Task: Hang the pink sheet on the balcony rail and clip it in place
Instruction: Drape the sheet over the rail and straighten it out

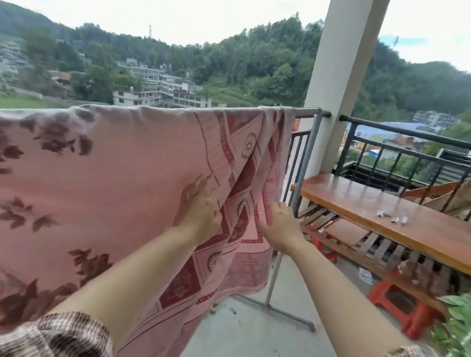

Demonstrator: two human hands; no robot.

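The pink sheet (113, 171), printed with dark red flowers and a geometric border, hangs draped over a grey metal rail (306, 112) on a stand. My left hand (199, 206) lies flat on the sheet near its right border, fingers spread. My right hand (280, 222) pinches the sheet's folded right edge just beside it. Several small clips (392, 217) lie on the wooden table to the right, out of both hands.
A white pillar (342, 74) stands right of the rail's end. A long wooden table (379, 203) lines the black balcony railing (412, 150). Red plastic stools (403, 304) and wooden slats sit under it. Green leaves (462, 330) at the lower right.
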